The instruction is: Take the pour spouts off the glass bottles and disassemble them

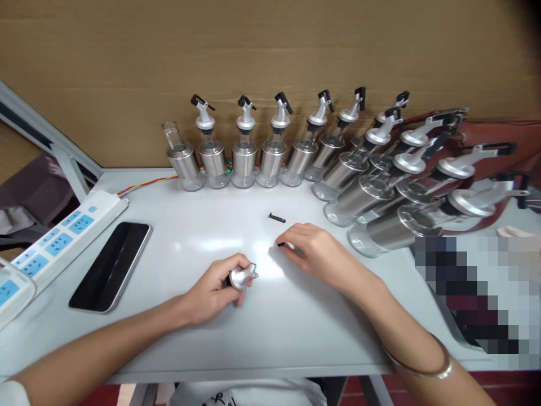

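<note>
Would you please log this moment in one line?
left hand: holds silver spout | right hand: pinches black piece | table: black strip lying loose | leftmost bottle: no spout fitted

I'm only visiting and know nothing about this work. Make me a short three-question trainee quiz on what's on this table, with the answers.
1. Multiple choice: what does the left hand hold?
A) a phone
B) a silver pourer top
C) a power strip

2. True or false: every bottle here has a pourer top fitted.

3. Fill in the blank: the loose black strip lying on the table is nearest to the person's ___ hand.

Key:
1. B.
2. False; the leftmost bottle has an open neck with nothing on it.
3. Right; the right hand is just in front of it.
</note>
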Action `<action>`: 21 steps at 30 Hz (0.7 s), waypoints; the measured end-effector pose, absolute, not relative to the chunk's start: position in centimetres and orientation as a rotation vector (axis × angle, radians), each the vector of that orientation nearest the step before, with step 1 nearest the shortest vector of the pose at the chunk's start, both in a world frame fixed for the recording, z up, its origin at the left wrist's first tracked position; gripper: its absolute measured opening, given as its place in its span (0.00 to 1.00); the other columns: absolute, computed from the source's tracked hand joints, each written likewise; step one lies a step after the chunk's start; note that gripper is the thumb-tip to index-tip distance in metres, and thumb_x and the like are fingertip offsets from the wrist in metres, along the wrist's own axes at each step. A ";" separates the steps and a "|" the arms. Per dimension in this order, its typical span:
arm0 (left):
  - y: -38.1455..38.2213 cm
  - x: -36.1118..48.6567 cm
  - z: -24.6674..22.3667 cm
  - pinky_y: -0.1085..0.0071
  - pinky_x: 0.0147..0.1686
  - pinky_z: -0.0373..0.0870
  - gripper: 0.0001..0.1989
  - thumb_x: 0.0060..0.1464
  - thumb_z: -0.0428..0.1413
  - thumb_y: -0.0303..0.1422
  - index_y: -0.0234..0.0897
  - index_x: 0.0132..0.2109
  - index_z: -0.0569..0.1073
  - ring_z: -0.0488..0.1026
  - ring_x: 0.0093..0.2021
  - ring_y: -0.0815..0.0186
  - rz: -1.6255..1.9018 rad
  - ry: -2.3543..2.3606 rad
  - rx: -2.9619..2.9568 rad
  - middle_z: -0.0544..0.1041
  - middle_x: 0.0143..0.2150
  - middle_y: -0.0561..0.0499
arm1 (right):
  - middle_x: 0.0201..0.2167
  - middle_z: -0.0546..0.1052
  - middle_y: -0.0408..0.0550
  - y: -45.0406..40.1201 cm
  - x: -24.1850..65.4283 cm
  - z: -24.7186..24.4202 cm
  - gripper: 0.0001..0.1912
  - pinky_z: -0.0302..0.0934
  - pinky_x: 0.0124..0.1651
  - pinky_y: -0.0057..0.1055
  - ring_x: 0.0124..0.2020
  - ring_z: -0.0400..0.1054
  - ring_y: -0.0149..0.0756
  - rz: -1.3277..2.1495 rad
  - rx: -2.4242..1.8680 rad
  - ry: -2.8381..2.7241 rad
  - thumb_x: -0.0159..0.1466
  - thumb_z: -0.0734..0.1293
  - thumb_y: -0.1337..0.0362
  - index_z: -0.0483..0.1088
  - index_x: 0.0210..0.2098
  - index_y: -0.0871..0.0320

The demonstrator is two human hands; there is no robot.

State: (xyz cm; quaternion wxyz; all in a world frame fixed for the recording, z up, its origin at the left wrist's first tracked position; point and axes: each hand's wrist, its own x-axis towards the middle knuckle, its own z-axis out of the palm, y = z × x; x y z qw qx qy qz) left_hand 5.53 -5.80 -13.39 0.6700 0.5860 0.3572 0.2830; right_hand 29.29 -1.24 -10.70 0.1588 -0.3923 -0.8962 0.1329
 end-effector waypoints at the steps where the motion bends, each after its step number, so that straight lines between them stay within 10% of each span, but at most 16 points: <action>1: -5.8 5.5 -13.4 0.70 0.28 0.59 0.08 0.47 0.50 0.24 0.38 0.36 0.62 0.65 0.23 0.73 0.635 0.807 1.329 0.67 0.31 0.55 | 0.31 0.78 0.50 -1.2 29.3 -10.7 0.08 0.64 0.39 0.34 0.34 0.72 0.39 0.386 -1.161 -2.574 0.61 0.63 0.76 0.73 0.35 0.60; 21: -6.0 5.7 -13.4 0.70 0.31 0.62 0.16 0.57 0.53 0.29 0.43 0.48 0.54 0.67 0.24 0.74 0.743 0.800 1.218 0.66 0.39 0.56 | 0.31 0.73 0.47 -1.4 29.4 -11.3 0.11 0.62 0.36 0.30 0.32 0.68 0.35 0.546 -1.295 -2.529 0.61 0.61 0.79 0.70 0.34 0.59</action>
